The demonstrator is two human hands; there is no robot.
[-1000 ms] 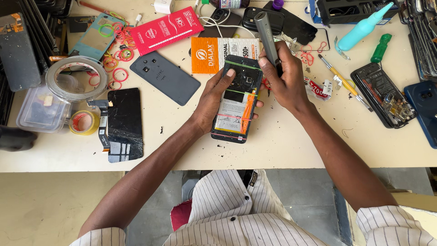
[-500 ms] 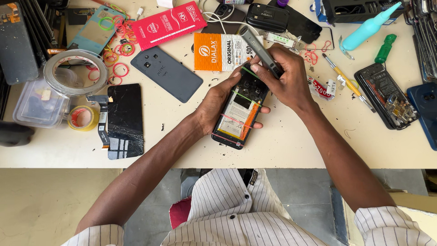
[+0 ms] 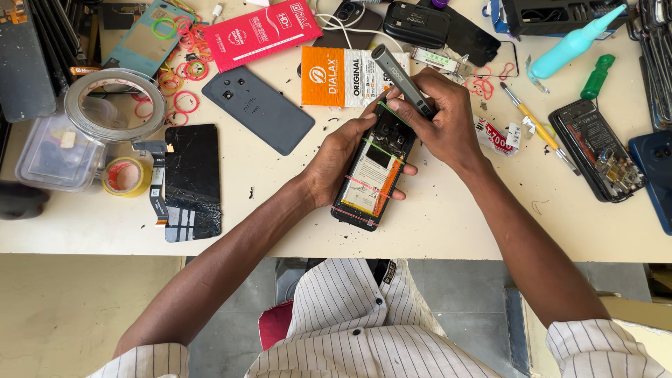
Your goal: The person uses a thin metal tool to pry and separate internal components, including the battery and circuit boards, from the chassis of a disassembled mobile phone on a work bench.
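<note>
An opened phone [image 3: 373,175] with its back off lies on the white table [image 3: 448,224], showing a battery and rubber bands stretched across it. My left hand [image 3: 343,157] grips the phone from its left side, fingers curled under it. My right hand [image 3: 441,122] holds a grey electric screwdriver [image 3: 400,78], its tip down on the phone's upper part near the camera area.
A grey phone back cover [image 3: 259,108] and a cracked black screen [image 3: 190,182] lie to the left, with tape rolls [image 3: 115,112] and a plastic tub. An orange packet [image 3: 343,75], red packet [image 3: 260,31], teal bottle [image 3: 574,43], green screwdriver [image 3: 596,77] and another opened phone [image 3: 596,150] surround the hands.
The phone has turned slightly and shifted toward me. The screwdriver has tilted lower, its tip now on the phone's upper part.
</note>
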